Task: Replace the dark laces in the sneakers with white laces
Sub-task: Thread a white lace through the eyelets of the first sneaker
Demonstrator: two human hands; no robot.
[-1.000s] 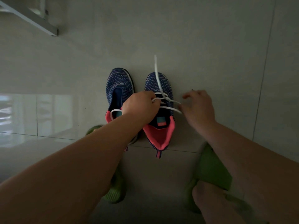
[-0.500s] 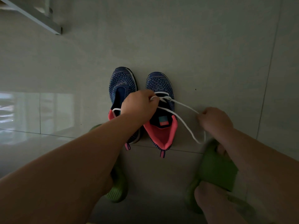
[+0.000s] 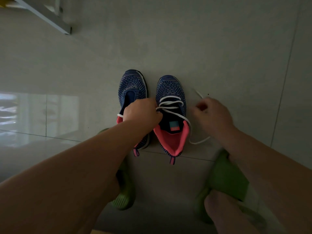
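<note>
White lace (image 3: 170,103) crosses the upper eyelets of the right sneaker (image 3: 171,115), mid-floor beside the left sneaker (image 3: 133,88). My left hand (image 3: 141,111) pinches one end at the tongue; my right hand (image 3: 213,114), fingers curled, holds the other end just right of the shoe.

A home floor is showing: glossy tiles (image 3: 219,48), sneakers (image 3: 170,92) beside green slippers (image 3: 125,198).
</note>
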